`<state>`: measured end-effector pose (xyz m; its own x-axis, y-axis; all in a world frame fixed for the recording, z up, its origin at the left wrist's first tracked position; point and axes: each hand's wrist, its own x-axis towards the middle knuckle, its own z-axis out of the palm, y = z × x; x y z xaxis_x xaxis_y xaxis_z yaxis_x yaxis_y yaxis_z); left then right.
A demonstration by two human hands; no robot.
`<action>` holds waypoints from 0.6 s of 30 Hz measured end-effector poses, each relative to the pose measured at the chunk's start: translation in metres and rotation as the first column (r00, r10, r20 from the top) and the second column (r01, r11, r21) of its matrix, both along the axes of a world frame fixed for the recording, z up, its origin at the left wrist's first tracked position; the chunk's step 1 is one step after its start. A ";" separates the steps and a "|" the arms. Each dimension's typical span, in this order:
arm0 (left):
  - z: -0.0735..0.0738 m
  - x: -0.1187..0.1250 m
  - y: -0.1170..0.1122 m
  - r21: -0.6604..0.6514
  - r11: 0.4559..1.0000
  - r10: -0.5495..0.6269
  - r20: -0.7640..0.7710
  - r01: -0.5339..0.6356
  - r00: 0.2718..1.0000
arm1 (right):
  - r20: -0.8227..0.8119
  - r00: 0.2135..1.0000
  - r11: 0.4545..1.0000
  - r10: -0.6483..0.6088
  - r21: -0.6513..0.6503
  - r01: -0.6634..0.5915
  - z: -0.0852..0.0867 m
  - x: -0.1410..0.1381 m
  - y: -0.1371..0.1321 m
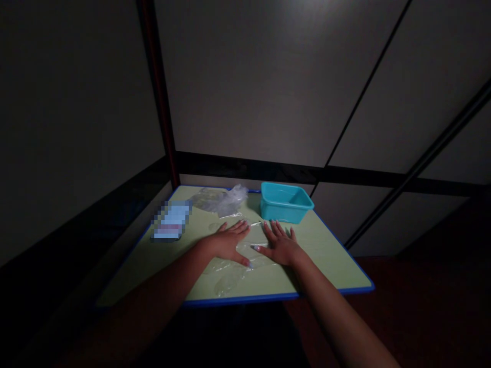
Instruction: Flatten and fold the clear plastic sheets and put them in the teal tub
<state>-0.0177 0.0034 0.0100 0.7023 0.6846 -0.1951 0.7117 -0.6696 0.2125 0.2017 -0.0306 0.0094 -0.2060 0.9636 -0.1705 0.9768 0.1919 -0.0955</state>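
Table: pale green rectangular top with a blue rim (333, 263), in dim light.
Clear film: a thin, wrinkled, transparent plastic sheet or bag (248, 248) lies flat around the middle of the table, its loose end reaching towards the near edge; its full outline is hard to make out.
Left hand: palm down, fingers spread, the left hand (229, 243) lies over the film's left part with its thumb towards the near edge; it grips nothing.
Right hand: likewise spread and palm down, the right hand (283, 249) covers the right part, thumb pointing at the other hand; nothing is pinched. How hard either palm presses cannot be told.
Smoothing: the step looks like flattening the film; it would go best with one palm anchoring while the other sweeps outward, light and slow.
Creases: folds show between the thumbs and in the loose end, so these probably need the most care; thin film may cling to skin, so lift the fingers straight up.
Crumpled plastic: a translucent, bunched-up heap (232, 201) sits near the far edge; whether it joins the film is unclear, so avoid dragging it.
Turquoise tub: the rectangular plastic container (286, 207) stands by the far right corner, just beyond the right fingertips; strokes that way should stop short.
Left edge: a pale blue, pixelated rectangular object (171, 221) lies there, well apart from the film.
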 end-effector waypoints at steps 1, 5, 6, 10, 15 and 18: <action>0.002 -0.002 0.001 -0.011 1.000 0.009 -0.012 -0.009 1.000 | -0.008 1.000 1.000 -0.003 -0.007 0.003 0.001 0.000 0.000; 0.012 -0.010 0.001 -0.062 0.997 0.043 -0.077 -0.047 0.996 | -0.048 0.999 0.999 -0.005 -0.035 0.003 0.005 0.004 -0.001; 0.015 -0.012 0.001 -0.073 0.996 0.046 -0.090 -0.053 0.995 | -0.057 0.998 0.999 0.003 -0.047 -0.006 0.006 0.006 -0.001; 0.021 -0.018 0.001 -0.108 0.991 0.071 -0.114 -0.083 0.991 | -0.092 0.995 0.992 0.042 -0.119 -0.053 0.008 0.014 0.003; 0.021 -0.023 0.002 -0.135 0.986 0.086 -0.100 -0.099 0.991 | -0.116 0.992 0.984 0.039 -0.167 -0.059 0.009 0.022 0.007; 0.020 -0.023 0.003 -0.131 0.985 0.100 -0.098 -0.112 0.990 | -0.124 0.992 0.983 0.037 -0.175 -0.059 0.009 0.025 0.007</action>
<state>-0.0405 0.0060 0.0302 0.6022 0.7169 -0.3512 0.7977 -0.5586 0.2274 0.2270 -0.0236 0.0183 -0.2808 0.9084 -0.3098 0.9462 0.2079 -0.2481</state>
